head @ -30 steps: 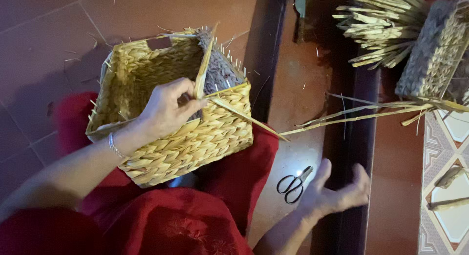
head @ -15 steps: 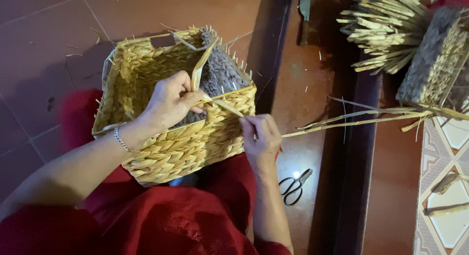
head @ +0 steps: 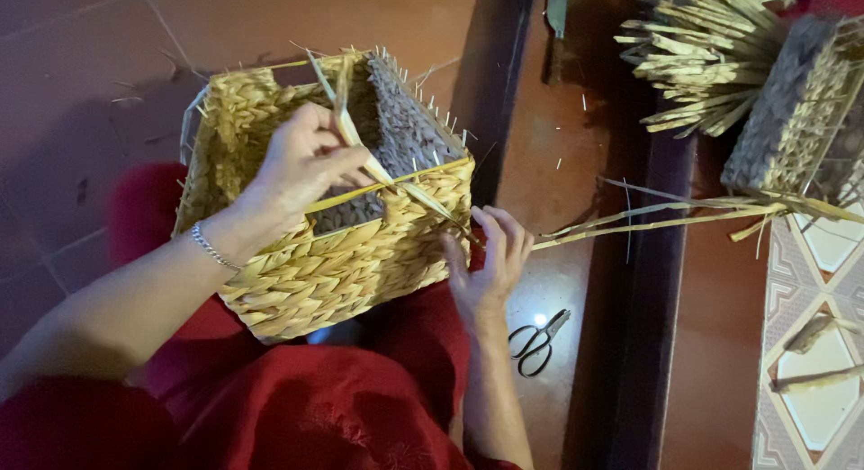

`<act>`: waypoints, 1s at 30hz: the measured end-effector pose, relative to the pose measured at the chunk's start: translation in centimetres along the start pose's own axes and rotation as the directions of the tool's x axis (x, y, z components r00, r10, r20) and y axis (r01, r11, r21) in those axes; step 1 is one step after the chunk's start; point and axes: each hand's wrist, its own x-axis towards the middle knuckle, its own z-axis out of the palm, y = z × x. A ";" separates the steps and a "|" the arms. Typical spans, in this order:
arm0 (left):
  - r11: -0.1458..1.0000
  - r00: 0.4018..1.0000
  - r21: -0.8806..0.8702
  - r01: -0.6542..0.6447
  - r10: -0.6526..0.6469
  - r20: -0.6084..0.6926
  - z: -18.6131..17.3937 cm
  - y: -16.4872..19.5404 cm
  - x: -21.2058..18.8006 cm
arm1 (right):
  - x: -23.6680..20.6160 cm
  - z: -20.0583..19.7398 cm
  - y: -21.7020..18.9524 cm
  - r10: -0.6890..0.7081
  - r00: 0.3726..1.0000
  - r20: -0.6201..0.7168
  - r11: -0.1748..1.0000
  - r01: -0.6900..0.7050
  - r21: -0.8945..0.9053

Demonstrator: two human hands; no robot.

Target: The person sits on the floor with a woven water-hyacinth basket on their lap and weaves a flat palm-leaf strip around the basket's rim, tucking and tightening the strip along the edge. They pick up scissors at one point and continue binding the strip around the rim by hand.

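A rectangular woven straw basket [head: 342,263] rests on my lap, over red cloth. My left hand [head: 301,160] is at the basket's top rim, pinching a flat straw strand [head: 355,137] that rises from the rim and folds across the opening. My right hand [head: 490,259] is at the basket's near right corner, fingers closed on the strand's end where it meets the weave. A silver bracelet is on my left wrist.
Black scissors [head: 537,342] lie on the red tiled floor by my right forearm. Long loose straw strands [head: 666,218] run to the right. A bundle of cut straw [head: 702,56] and a second woven piece [head: 792,110] sit at the upper right, past a dark wooden beam [head: 630,344].
My right hand has come up from the floor beside the scissors to the basket's right corner and taken the strand. The left hand stays on the rim.
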 end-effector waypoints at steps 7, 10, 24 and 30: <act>0.979 0.992 0.175 -0.103 0.114 -0.051 -2.8 1.0 0.0 | -1.6 2.3 -1.6 -0.016 0.999 -0.040 1.000 0.016 0.004; 0.566 0.960 0.805 -0.177 0.279 0.014 -3.9 2.4 -1.0 | -1.7 3.3 -1.2 0.050 0.998 -0.035 0.999 -0.049 0.018; -0.003 0.632 0.685 -0.729 0.384 0.674 1.1 3.2 -2.4 | -1.1 6.0 -0.1 0.127 0.992 -0.004 0.966 -0.123 0.226; 0.810 0.921 0.495 -0.314 0.133 0.367 4.8 4.2 0.7 | 2.1 4.8 2.0 0.142 0.990 0.006 0.940 -0.136 0.312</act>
